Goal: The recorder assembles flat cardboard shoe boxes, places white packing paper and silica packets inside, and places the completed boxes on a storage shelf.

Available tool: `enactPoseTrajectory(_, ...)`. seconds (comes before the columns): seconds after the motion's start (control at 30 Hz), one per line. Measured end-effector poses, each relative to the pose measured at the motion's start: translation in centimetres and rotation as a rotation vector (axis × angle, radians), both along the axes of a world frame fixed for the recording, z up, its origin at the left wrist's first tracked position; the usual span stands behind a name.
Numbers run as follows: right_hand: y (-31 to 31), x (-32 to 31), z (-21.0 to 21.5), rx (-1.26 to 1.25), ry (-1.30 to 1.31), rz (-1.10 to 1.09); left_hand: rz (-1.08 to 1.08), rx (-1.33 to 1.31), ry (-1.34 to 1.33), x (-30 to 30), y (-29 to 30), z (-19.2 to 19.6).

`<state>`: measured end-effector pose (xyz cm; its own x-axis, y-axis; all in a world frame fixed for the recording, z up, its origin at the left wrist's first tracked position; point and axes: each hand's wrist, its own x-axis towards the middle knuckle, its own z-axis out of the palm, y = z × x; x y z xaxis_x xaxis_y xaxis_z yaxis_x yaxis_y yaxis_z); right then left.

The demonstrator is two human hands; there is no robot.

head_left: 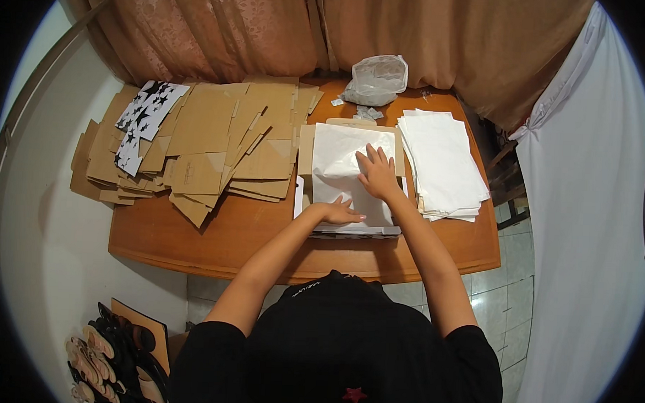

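In front of me on the table an unlidded cardboard box [307, 140] stands with a sheet of white paper [334, 159] laid over its inside. My left hand [340, 212] rests on the near part of the sheet, its fingers stretched out to the right. Farther back, my right hand [377, 171] lies on the same sheet with fingers spread. Neither hand grips anything. The sheet hides most of the box's inside, and a white wall with dark marks shows along the box's near edge.
Flattened cardboard boxes [208, 126] pile up at the left, with a white star-patterned piece [149, 110] on top. A stack of white paper [441, 159] lies right of the box. Behind stands a clear plastic bag [376, 79] beside small packets [368, 113]. Sandals [93, 364] stand at lower left.
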<state>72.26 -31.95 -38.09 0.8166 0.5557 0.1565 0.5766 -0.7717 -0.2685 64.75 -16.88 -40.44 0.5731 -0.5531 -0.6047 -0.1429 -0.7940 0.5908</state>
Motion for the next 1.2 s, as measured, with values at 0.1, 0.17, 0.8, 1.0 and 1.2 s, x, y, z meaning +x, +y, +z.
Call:
enactPoseTrajectory(0.1, 0.1, -0.5, 0.4, -0.003, -0.015, -0.02, 0.085, 0.095, -0.044, -1.4, 1.2, -0.8)
enactPoseTrajectory(0.17, -0.1, -0.5, 0.5, -0.005, -0.022, -0.035, 0.09, 0.093, -0.053, -2.4, 1.6, 0.9)
enactPoseTrajectory(0.8, -2.7, -0.6, 0.0, -0.089, -0.163, -0.137, 1.245, 0.01, -0.816, 1.4, 7.4, -0.9)
enactPoseTrajectory(1.0, -2.5, -1.4, 2.2, -0.122, -0.091, -0.259, 1.302, -0.387, -0.635, 0.5, 7.6, -0.3)
enactPoseTrajectory(1.2, -4.1, -0.7, 0.7, 0.092, 0.036, -0.245, 1.288, -0.246, -0.656, -0.1, 6.9, 0.3)
